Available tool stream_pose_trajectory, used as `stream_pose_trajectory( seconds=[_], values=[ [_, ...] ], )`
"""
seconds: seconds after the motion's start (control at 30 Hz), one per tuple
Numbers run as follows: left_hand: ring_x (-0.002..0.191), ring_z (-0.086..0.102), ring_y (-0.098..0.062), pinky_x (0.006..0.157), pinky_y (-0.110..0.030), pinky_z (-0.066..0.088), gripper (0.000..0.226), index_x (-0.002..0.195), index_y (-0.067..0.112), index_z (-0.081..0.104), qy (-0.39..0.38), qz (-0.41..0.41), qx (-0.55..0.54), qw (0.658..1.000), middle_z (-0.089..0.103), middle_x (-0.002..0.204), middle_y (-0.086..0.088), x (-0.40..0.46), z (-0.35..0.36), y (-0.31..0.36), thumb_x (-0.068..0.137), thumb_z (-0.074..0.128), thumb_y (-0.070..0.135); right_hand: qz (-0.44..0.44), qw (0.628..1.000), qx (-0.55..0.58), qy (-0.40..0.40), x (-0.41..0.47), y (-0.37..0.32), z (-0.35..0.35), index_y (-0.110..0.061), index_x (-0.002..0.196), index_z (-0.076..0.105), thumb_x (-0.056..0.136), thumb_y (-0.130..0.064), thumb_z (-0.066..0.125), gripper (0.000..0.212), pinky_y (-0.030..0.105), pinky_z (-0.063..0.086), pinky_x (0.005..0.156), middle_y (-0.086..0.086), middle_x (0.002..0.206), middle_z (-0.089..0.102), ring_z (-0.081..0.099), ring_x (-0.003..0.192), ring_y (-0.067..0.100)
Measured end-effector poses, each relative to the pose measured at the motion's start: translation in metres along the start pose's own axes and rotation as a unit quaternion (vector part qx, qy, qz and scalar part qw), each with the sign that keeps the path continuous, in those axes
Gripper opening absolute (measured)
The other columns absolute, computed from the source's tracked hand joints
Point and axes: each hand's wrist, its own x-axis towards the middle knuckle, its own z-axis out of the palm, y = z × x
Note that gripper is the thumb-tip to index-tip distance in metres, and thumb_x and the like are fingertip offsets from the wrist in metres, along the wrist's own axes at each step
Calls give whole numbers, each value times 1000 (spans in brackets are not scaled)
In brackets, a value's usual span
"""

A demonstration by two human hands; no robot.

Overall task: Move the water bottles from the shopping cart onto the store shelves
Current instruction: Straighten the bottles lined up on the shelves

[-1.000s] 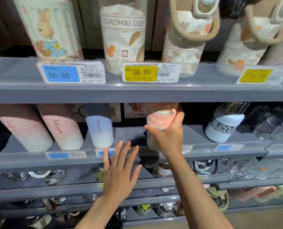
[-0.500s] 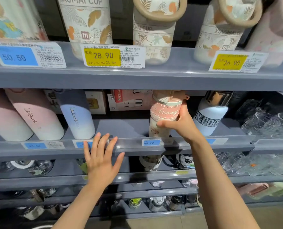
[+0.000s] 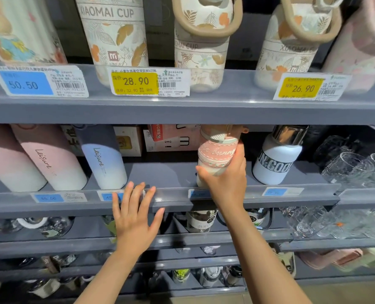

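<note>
A pink and cream bottle point(image 3: 217, 154) with "bunny" lettering stands on the middle grey shelf point(image 3: 173, 174), between a blue "Leisure" bottle point(image 3: 104, 163) and a white steel-capped bottle point(image 3: 275, 159). My right hand point(image 3: 226, 181) grips its lower body from the front right, thumb across the base. My left hand point(image 3: 134, 216) is open with fingers spread, fingertips at the front lip of the same shelf, holding nothing. The shopping cart is out of view.
Two pink "Leisure" bottles point(image 3: 48, 161) stand at the left of the middle shelf. Leaf-patterned cups point(image 3: 116, 38) fill the upper shelf above price tags point(image 3: 136, 82). Clear glasses point(image 3: 353, 165) crowd the right side. Lower shelves hold more bottles. Boxes point(image 3: 169, 139) sit at the shelf's back.
The view has shifted a little closer and lower. My right hand still grips the bunny bottle, which now sits upright on the shelf. My left hand has barely moved.
</note>
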Motion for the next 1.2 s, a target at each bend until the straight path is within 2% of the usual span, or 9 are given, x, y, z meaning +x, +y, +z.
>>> stream_pose_trajectory(
  seconds=[0.1,0.2,0.53,0.7,0.83,0.9,1.0,1.1,1.2],
  values=[
    [136,33,-32,113,-59,18,51,132,16,45,2,11,11,1000,46,135,-9,-1,2,-2,89,50,42,-10,998,33,-50,6,2,-2,-18,116,36,62,-35,84,74,33,45,76,2,113,52,54,100,25],
    [136,34,-33,113,-59,18,53,134,17,44,0,13,15,1000,44,137,-9,-1,3,-3,89,50,43,-19,993,65,-98,9,1,-4,-25,103,33,65,-29,84,64,29,42,74,0,110,54,55,95,20],
    [135,33,-35,111,-61,22,55,134,15,44,25,32,36,999,44,138,-13,-3,10,-6,87,53,44,-39,990,82,-110,7,4,-3,-26,104,33,67,-27,81,61,32,47,75,0,110,55,56,95,21],
    [134,33,-37,111,-61,19,56,132,13,44,27,17,38,999,43,137,-14,-2,11,-3,87,52,45,-41,991,75,-100,6,0,3,-18,108,36,67,-30,81,62,34,47,76,4,109,54,55,94,23],
    [136,29,-38,113,-59,15,55,130,12,43,-2,-19,15,1000,42,137,-15,-2,6,7,92,42,51,-68,990,59,-108,7,3,8,-9,116,38,68,-31,80,68,41,49,81,5,110,52,55,100,27],
    [139,24,-37,114,-58,11,57,131,12,42,-28,-53,-1,998,40,140,-15,-2,2,12,95,33,56,-75,988,69,-115,6,7,1,-10,128,38,67,-39,81,79,40,49,89,4,119,52,53,110,24],
    [142,20,-37,114,-60,9,61,135,14,40,-54,-80,-4,995,38,146,-11,3,-4,26,95,27,59,-124,990,66,-10,1,21,-30,-8,139,40,75,-42,72,79,38,45,98,5,130,52,49,120,21],
    [141,28,-31,112,-65,14,58,142,17,37,-61,4,30,998,40,149,-11,8,0,60,96,31,53,-146,975,53,157,6,53,-72,-1,129,47,78,-41,67,68,45,43,97,14,125,52,47,116,25],
    [143,25,-31,113,-66,11,62,146,18,32,-54,1,21,998,36,151,-12,9,15,86,93,39,51,-46,989,28,136,33,82,-102,-4,142,34,71,-55,68,94,47,37,105,16,137,42,40,128,29]
  ],
)
